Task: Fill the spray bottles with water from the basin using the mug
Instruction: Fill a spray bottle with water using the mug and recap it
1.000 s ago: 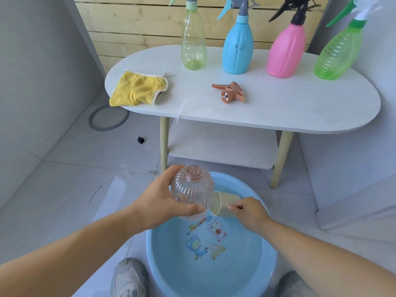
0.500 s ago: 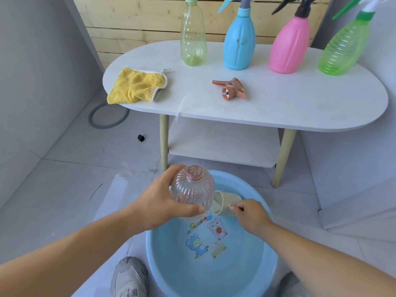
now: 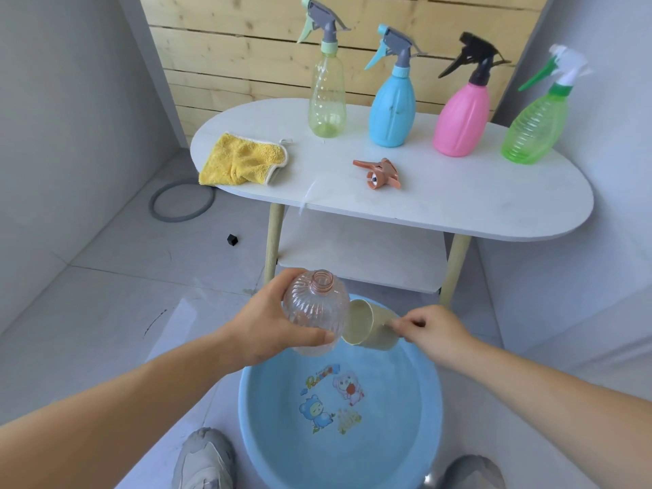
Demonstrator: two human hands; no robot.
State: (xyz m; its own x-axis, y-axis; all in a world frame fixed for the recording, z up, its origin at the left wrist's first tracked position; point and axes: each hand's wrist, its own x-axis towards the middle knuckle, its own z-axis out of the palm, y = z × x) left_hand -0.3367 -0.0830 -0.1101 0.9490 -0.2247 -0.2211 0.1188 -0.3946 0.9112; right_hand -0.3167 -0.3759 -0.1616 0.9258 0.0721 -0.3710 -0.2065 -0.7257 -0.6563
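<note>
Scooping seems in hand: left hand [image 3: 268,328] grips the uncapped bottle [image 3: 312,314]; right hand [image 3: 435,331] pinches the sideways mug [image 3: 372,330] above the basin [image 3: 243,400]; next, dip and fill it.

Bright, even daylight; wide-angle edge distortion.

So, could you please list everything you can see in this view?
Table: one, white, behind basin.
Capped spray bottles: four, yellowish bottle, blue bottle, pink bottle, green bottle, on table.
Spray head: one, orange, lying on table.
Cloth: one, yellow, table's left end.
Basin: one, blue, floor.
Ring: one, grey, floor.
Small block: one, black, floor.
Open bottle: one, clear pinkish, in left hand.
Mug: one, beige, tilted, in right hand.
Shoes: two, grey, beside basin.
Hands: two, left grips open bottle, right holds mug.
</note>
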